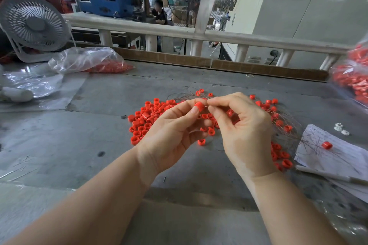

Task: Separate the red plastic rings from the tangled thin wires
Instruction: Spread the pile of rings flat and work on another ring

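Over the grey metal surface, the left hand has a small red plastic ring in a tight grip between thumb and forefinger. Just beside it, the right hand pinches a thin brown wire at the ring's edge, its other fingers loosely curled. Under both hands lies a heap of loose red rings, with tangled thin wires spreading right onto a scribbled white paper sheet. A clear plastic bag holding red rings lies far left, near a white desk fan.
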A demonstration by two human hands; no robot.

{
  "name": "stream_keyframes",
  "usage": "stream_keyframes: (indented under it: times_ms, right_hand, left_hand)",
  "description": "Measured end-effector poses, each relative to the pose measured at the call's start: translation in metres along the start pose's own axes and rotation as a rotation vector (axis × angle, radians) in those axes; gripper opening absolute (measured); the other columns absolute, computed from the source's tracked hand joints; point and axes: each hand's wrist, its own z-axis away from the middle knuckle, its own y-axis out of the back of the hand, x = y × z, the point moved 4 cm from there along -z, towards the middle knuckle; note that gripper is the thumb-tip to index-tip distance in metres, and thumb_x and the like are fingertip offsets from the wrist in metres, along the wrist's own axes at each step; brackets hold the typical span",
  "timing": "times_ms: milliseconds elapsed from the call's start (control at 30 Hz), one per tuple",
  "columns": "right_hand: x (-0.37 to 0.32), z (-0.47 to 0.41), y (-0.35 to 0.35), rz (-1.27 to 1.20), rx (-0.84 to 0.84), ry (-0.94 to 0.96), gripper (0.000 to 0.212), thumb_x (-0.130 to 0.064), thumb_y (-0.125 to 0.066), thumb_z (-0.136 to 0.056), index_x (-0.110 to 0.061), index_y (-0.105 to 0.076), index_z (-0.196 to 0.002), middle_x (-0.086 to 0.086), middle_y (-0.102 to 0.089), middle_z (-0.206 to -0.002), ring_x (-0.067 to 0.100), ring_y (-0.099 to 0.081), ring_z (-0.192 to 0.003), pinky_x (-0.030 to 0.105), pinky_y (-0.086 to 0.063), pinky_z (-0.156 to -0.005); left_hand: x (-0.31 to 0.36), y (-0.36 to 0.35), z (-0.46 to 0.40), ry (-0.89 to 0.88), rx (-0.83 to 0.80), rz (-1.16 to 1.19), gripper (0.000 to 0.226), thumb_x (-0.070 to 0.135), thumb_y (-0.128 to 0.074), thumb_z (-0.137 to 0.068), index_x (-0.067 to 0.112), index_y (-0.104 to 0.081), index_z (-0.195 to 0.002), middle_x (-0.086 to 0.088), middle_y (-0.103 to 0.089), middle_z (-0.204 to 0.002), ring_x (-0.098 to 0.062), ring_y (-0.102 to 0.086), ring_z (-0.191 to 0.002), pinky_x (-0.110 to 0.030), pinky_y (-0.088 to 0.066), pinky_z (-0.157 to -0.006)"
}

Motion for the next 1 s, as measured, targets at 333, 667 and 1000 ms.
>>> stream_keyframes:
  times_ms: [333, 667, 1000]
  right_hand:
    - [0.006, 0.002, -0.007, -0.017, -0.129, -0.134, 0.01, -0.004, -0.069, -0.078, -0.013, -0.073, -0.08, -0.006, -0.067, -0.075, 0.007, -0.06, -0.074, 0.011, -0.045, -0.065]
    - [0.015, 0.01, -0.022, -0.438, -0.348, -0.545, 0.045, -0.05, -0.065, -0.068, -0.022, -0.07, -0.103, -0.003, -0.072, -0.093, 0.012, -0.068, -0.086, 0.03, -0.057, -0.061]
    - [0.017, 0.012, -0.025, -0.538, -0.289, -0.527, 0.012, -0.033, -0.073, -0.068, -0.037, -0.074, -0.079, -0.001, -0.073, -0.076, 0.019, -0.07, -0.07, 0.038, -0.056, -0.059]
  left_hand:
    - [0.0, 0.006, -0.002, -0.139, 0.144, -0.092, 0.011, 0.015, -0.061, -0.07, 0.012, -0.072, -0.071, -0.002, -0.066, -0.063, -0.009, -0.064, -0.057, -0.018, -0.054, -0.06]
    - [-0.002, 0.005, 0.001, -0.167, 0.181, -0.293, 0.014, 0.018, -0.065, -0.073, 0.007, -0.072, -0.079, -0.012, -0.073, -0.076, -0.019, -0.069, -0.068, -0.027, -0.057, -0.064]
    - [0.0, 0.001, 0.003, -0.217, 0.259, -0.429, 0.01, -0.002, -0.059, -0.086, -0.002, -0.067, -0.08, -0.024, -0.07, -0.08, -0.027, -0.064, -0.068, -0.031, -0.057, -0.065]
